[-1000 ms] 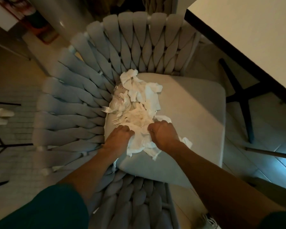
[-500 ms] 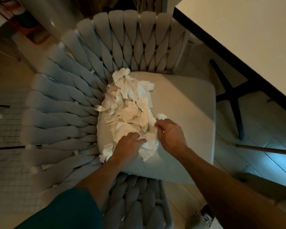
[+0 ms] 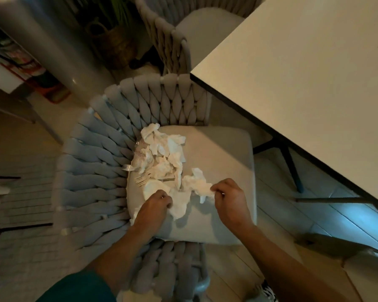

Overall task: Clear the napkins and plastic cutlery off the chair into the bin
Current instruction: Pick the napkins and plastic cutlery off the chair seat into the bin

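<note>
The chair (image 3: 216, 171), a grey cushioned seat ringed by thick woven rope, fills the middle of the frame, with the pale table (image 3: 303, 83) running down the upper right beside it. On the left half of the seat lies the heap of crumpled napkins (image 3: 162, 153), white and loose, reaching from the backrest toward the front edge. The left hand (image 3: 156, 205), at the lower centre of the frame, has its fingers curled into a napkin at the near end of the heap; the right hand (image 3: 229, 199), just right of it, pinches another crumpled napkin that is lifted slightly off the cushion. Two clear plastic forks (image 3: 140, 180) poke out at the left edge of the heap against the rope, and there may be more cutlery under the paper, though the dim light makes that hard to tell. No bin shows anywhere in view. The step in hand looks like gathering, and it would go best by sweeping both hands inward from the heap's outer edges, bunching paper around the forks so they ride inside the bundle, not picked out singly. Loose pieces near the seat's front edge should be drawn in first, since they could slide to the floor.
</note>
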`<state>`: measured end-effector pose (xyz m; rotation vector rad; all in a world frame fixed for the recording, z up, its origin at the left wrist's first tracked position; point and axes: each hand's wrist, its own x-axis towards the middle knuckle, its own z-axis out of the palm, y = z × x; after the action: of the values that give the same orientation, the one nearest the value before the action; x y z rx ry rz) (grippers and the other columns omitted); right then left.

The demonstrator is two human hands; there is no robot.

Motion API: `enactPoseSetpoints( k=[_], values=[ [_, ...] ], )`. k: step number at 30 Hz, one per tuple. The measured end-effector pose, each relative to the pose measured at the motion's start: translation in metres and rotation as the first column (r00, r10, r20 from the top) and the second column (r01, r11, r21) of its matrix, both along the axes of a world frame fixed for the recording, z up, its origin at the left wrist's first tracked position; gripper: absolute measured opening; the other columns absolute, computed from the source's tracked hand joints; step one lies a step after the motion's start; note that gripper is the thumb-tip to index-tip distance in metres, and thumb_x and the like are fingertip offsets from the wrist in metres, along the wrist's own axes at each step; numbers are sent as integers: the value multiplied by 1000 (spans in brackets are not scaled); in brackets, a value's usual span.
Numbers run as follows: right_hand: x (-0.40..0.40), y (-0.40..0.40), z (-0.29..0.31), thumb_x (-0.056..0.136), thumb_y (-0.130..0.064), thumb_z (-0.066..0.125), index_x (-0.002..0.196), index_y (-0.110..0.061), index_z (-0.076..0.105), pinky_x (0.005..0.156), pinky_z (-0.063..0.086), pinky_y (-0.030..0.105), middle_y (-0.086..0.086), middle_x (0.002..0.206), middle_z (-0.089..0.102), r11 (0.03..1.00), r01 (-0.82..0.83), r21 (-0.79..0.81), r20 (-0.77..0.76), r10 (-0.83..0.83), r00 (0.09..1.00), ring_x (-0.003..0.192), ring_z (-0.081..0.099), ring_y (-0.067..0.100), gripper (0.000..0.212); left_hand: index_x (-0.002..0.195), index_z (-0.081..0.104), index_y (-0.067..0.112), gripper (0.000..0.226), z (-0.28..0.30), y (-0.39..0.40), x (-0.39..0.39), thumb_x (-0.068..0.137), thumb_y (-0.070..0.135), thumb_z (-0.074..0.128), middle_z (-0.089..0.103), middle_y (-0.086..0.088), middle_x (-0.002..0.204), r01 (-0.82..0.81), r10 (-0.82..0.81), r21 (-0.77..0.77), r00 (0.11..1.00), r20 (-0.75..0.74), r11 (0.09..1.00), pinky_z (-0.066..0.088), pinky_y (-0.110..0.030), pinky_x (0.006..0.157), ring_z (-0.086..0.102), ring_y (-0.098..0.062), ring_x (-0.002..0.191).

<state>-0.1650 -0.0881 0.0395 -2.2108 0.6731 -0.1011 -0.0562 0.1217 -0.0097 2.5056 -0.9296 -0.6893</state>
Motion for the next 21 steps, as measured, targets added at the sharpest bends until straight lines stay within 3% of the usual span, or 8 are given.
enactPoseSetpoints(
  k=[2, 4, 6, 8, 10, 14, 18, 21],
  values=[
    [-22, -8, 13, 82, 9, 56, 87, -2, 73, 77, 35, 0, 5, 93, 62, 999, 44, 0, -10, -44, 999, 77, 57, 12, 20, 70, 68, 8, 24, 15, -12, -11, 63, -14, 63, 61, -12, 84, 26, -26, -23, 1000, -12, 999, 48, -31, 72, 56, -14, 78],
    [-47, -19, 22, 82, 7, 56, 87, -2, 73, 77, 34, 0, 6, 94, 62, 997, 82, -2, -40, -82, 996, 78, 60, 16, 19, 75, 73, 6, 35, 24, -26, -24, 53, -21, 68, 65, -12, 87, 62, -61, -10, 998, 23, 998, 46, -20, 77, 63, -17, 79],
    [-77, -35, 30, 86, 2, 56, 95, -1, 72, 79, 36, 4, 7, 101, 62, 992, 124, -8, -83, -125, 989, 82, 58, 13, 19, 99, 72, 4, 44, 39, -50, -44, 64, -19, 61, 65, -13, 110, 90, -92, 27, 995, 48, 996, 48, -23, 86, 66, -25, 96],
    [-108, -50, 37, 92, -8, 53, 107, -4, 69, 84, 44, 13, 5, 112, 59, 985, 170, -20, -129, -171, 977, 92, 59, 15, 22, 128, 57, 5, 50, 53, -73, -66, 81, -10, 47, 47, -8, 140, 149, -152, 53, 985, 76, 987, 40, -25, 102, 54, -24, 121],
    [-146, -68, 46, 95, -14, 49, 116, -7, 64, 86, 50, 21, 2, 120, 54, 977, 212, -34, -157, -215, 964, 97, 58, 14, 26, 141, 40, 6, 54, 66, -98, -92, 87, -3, 41, 30, -4, 152, 201, -204, 83, 978, 31, 976, 30, -22, 109, 39, -19, 135],
    [-224, -101, 55, 96, -16, 44, 122, -8, 55, 79, 41, 16, 2, 125, 44, 957, 283, -62, -214, -290, 933, 91, 50, 9, 29, 146, 31, 9, 62, 77, -148, -148, 86, 4, 44, 21, 1, 157, 315, -317, 90, 948, 8, 945, 25, -21, 112, 29, -16, 141],
    [-315, -143, 57, 94, -14, 45, 124, -9, 53, 73, 38, 15, 4, 125, 44, 881, 456, -126, -283, -472, 835, 84, 44, 8, 31, 128, 56, 7, 62, 89, -216, -217, 68, 6, 71, 52, -1, 136, 541, -543, 64, 840, 7, 838, 50, -22, 86, 62, -19, 112],
    [-387, -173, 58, 93, -13, 46, 119, -11, 55, 76, 48, 22, 4, 125, 43, 783, 605, -147, -337, -615, 713, 85, 52, 13, 28, 144, 35, 8, 62, 98, -280, -279, 84, 11, 51, 30, 2, 152, 668, -669, 45, 743, 0, 742, 38, -23, 104, 42, -17, 132]
  ],
)
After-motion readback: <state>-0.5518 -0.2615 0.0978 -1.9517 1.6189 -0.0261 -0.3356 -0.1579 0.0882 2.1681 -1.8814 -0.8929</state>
